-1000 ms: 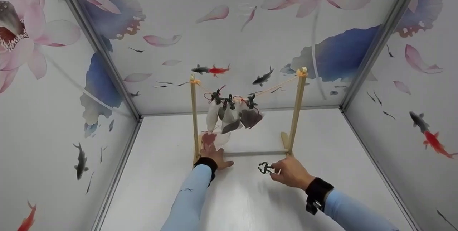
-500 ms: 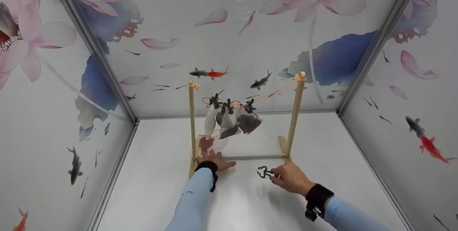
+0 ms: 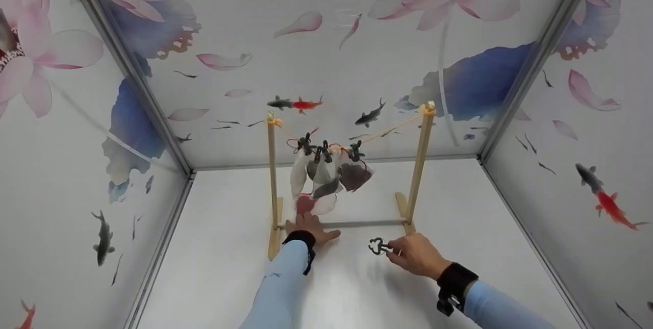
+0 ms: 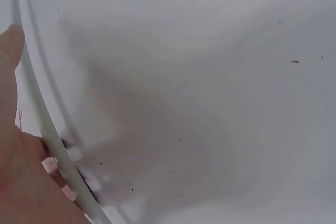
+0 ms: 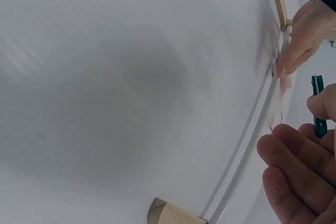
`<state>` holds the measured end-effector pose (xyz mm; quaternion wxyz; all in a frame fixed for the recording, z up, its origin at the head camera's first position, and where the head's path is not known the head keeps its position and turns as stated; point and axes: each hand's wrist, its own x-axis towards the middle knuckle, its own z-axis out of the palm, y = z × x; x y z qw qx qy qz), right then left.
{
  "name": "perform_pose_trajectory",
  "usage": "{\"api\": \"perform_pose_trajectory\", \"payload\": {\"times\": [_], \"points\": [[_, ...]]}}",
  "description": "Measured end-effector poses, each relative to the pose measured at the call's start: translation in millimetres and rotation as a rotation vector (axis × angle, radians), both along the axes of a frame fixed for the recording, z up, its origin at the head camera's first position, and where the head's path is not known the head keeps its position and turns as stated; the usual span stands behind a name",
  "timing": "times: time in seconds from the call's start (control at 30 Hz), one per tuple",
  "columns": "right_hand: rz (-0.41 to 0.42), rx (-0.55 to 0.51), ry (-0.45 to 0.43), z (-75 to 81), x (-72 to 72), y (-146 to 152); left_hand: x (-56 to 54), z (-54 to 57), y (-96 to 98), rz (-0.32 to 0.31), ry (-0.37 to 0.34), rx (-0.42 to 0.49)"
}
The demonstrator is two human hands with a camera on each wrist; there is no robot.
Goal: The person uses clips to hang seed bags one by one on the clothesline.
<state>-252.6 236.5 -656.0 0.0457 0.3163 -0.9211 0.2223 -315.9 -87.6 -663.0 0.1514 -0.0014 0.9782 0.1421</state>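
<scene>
In the head view my left hand [image 3: 312, 228] reaches over the rack's lower rod [image 3: 365, 224]. Its fingertips touch a small flat gauze bag [image 3: 307, 203], reddish on one side and whitish on the other, lying on the surface. The thumb points away to the right. The left wrist view shows the hand beside the pale rod [image 4: 58, 156], with the bag not clearly visible. Between thumb and fingers, my right hand [image 3: 419, 254] pinches a dark green spring clip [image 3: 377, 246] near the right post. The clip [image 5: 318, 103] also shows in the right wrist view.
Several small bags [image 3: 326, 178] hang from dark clips on an orange string [image 3: 393, 128] between a left wooden post [image 3: 272, 171] and a right post [image 3: 422, 166]. Wooden feet [image 3: 274, 239] support the rack. Printed panels [image 3: 326, 58] wall in the white surface [image 3: 336, 288].
My left hand and the flat gauze bag under its fingertips have shifted slightly right relative to the rack. My right hand keeps the clip in nearly the same place. The view has shifted a little.
</scene>
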Motion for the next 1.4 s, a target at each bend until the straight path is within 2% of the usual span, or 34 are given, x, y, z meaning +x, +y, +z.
{"api": "perform_pose_trajectory", "payload": {"times": [0.1,0.13,0.2,0.27,0.3,0.33,0.4,0.5,0.53,0.6,0.67,0.73,0.77,0.8,0.87,0.93,1.03,1.13,1.2,1.3,1.4], "points": [[0.012,-0.003,-0.014,-1.7,0.4,-1,-3.5,-9.6,0.3,0.0,0.02,-0.019],[0.02,-0.007,-0.016,-1.7,0.3,-2,-6.9,-16.5,-0.1,-0.003,0.054,-0.028],[0.034,-0.02,-0.02,-1.7,-0.2,-3,-12.6,-22.7,-0.9,-0.012,0.115,-0.018],[0.038,-0.034,-0.014,-1.6,-0.6,-4,-19.3,-24.9,-2.0,-0.049,0.187,0.0],[0.037,-0.041,-0.011,-1.9,-0.8,-3,-21.3,-22.5,-2.2,-0.08,0.22,0.017],[0.035,-0.047,-0.004,-2.3,-0.7,-3,-22.1,-17.5,-2.4,-0.121,0.249,0.028],[0.027,-0.051,0.0,-3.3,-0.3,-2,-16.5,2.3,-1.5,-0.226,0.26,0.037],[0.015,-0.047,-0.018,-5.9,-0.7,-5,2.1,34.9,-3.5,-0.385,0.26,-0.041],[0.011,-0.045,-0.027,-6.5,-0.8,-7,8.7,41.6,-2.9,-0.427,0.278,-0.069],[-0.001,-0.035,-0.045,-8.4,-1.6,-9,19.8,44.1,0.9,-0.486,0.322,-0.113],[-0.01,-0.028,-0.048,-9.9,-3.0,-11,26.3,31.7,8.1,-0.525,0.371,-0.124],[-0.012,-0.018,-0.037,-10.7,-4.9,-12,28.5,9.0,17.1,-0.534,0.391,-0.103],[-0.008,-0.014,-0.027,-11.2,-6.0,-12,28.6,-3.1,21.1,-0.521,0.377,-0.087],[-0.003,-0.013,-0.017,-11.1,-6.9,-13,28.1,-14.1,24.0,-0.503,0.363,-0.066],[0.015,-0.014,0.001,-10.3,-8.8,-17,24.2,-33.9,26.4,-0.434,0.381,-0.044],[0.029,-0.019,0.006,-8.2,-10.5,-20,17.5,-46.3,26.5,-0.355,0.423,-0.055],[0.022,-0.026,-0.008,-4.3,-11.8,-20,6.3,-54.3,25.6,-0.281,0.505,-0.146],[0.0,-0.017,-0.039,-2.5,-11.7,-18,-1.6,-57.0,24.6,-0.264,0.514,-0.242],[-0.008,-0.011,-0.055,-1.2,-11.2,-16,-5.7,-57.4,24.3,-0.277,0.532,-0.276],[-0.004,-0.01,-0.073,3.4,-11.2,-13,-11.4,-56.9,23.3,-0.317,0.602,-0.311],[0.014,-0.002,-0.058,12.6,-12.7,-9,-13.0,-51.5,22.9,-0.355,0.7,-0.261]]}}
